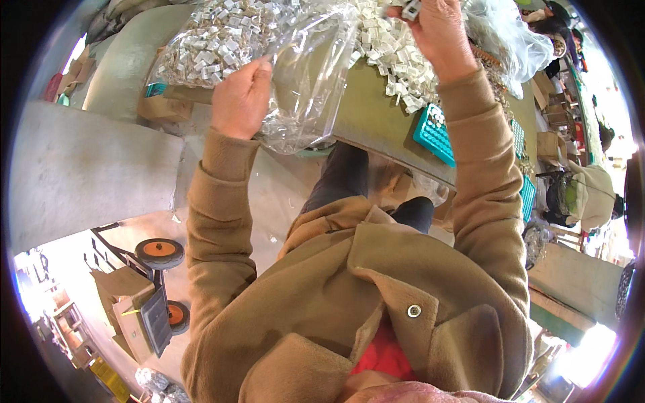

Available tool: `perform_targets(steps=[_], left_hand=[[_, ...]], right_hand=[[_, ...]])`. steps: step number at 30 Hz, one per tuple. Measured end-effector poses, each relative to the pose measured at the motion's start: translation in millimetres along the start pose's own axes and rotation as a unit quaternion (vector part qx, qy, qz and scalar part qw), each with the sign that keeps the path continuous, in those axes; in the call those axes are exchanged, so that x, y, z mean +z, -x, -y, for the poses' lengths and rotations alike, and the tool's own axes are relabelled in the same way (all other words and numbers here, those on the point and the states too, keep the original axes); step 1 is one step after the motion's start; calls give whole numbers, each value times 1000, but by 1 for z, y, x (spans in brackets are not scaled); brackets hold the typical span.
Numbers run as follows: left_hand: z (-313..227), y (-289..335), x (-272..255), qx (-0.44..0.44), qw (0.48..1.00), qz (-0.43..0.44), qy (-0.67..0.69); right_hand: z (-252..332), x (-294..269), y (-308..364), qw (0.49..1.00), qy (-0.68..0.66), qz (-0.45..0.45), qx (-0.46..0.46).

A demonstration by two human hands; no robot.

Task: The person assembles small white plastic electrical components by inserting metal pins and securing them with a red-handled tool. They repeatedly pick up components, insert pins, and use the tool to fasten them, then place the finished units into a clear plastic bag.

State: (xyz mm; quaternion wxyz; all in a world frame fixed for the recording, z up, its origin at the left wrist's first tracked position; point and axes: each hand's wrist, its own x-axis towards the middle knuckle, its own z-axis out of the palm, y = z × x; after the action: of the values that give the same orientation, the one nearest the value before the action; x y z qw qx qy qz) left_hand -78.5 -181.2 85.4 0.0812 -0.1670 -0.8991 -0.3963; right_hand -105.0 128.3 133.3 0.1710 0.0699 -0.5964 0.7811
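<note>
My left hand (242, 99) is closed on the edge of a clear plastic bag (306, 94), which hangs over the front of the table. Farther right, my right hand (440, 40) pinches a small white piece with a dark patch (411, 9) near the top edge of the view. Below and left of that hand lies a heap of small white tags (400, 67) on the table. Beyond my left hand, another pile of white tags with thin brownish strands (215, 50) sits in clear plastic.
A teal perforated tray (435, 138) rests at the table's (376, 121) front edge. Crumpled clear plastic (507, 40) lies at the right. A cardboard box (164, 107) is under the left pile. On the floor at lower left stands a cart with orange-hubbed wheels (160, 252).
</note>
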Motion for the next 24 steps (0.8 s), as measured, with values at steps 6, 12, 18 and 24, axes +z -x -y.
perform_targets(steps=[6,12,18,24], left_hand=[[2,-9,21,20,997,-14,78],[24,-7,23,-103,956,-84,263],[-9,10,51,32,978,4,204],[-40,-16,48,64,941,0,333]], right_hand=[[-37,80,50,983,-17,157,-92],[-76,69,92,869,379,317,8],[-91,45,71,744,519,326,267],[-87,46,31,807,541,230,-46]])
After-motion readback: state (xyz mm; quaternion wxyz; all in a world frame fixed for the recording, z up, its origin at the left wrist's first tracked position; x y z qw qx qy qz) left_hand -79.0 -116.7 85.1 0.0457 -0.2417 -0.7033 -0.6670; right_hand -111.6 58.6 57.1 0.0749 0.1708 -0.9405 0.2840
